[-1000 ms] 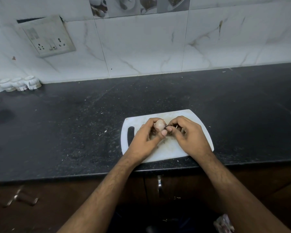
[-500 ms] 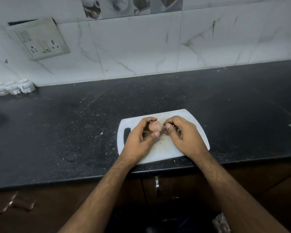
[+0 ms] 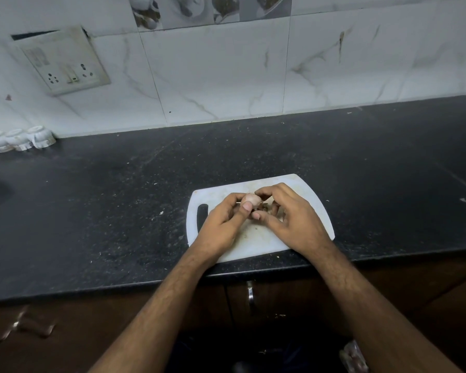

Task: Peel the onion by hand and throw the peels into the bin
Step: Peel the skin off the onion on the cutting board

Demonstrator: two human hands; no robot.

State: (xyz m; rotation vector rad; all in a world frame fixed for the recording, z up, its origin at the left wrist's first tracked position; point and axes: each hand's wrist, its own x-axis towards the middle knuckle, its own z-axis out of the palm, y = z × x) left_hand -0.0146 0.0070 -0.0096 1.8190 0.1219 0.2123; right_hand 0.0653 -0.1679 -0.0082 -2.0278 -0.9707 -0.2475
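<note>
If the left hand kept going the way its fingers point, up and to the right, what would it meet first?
Likely the right hand: the left hand holds the onion, and the right's fingers already close on it from the other side. Depth is unclear.

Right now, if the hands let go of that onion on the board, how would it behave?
The onion looks small and round, so it would likely roll on the flat cutting board. Its pale bared surface may be slippery. Probably light: the left hand holds it with fingertips.

A dark countertop (image 3: 119, 211) carries a white cutting board (image 3: 253, 243) and, seemingly, three small white jars (image 3: 19, 138).
</note>
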